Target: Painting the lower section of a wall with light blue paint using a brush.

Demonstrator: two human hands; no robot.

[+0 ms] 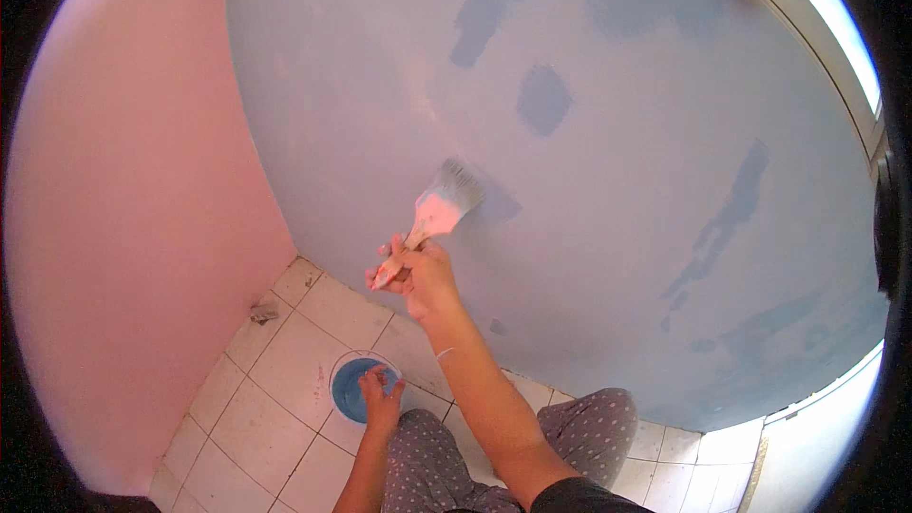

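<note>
My right hand [418, 274] grips the wooden handle of a wide paintbrush [434, 214] with paint-marked pink and grey-blue head, its bristles up against the light blue-grey wall [627, 161]. Darker blue patches mark that wall in several places, one just right of the bristles. Lower down, my left hand [382, 389] holds the rim of a small white bucket [337, 373] containing blue paint, its fingers curled at the right side of the opening.
A pink wall [133, 190] meets the blue one in a corner at left. White floor tiles [275, 399] lie below, with a small crumpled grey item [264, 312] by the pink wall. A pale frame [826, 76] edges the upper right; my knees are bent below.
</note>
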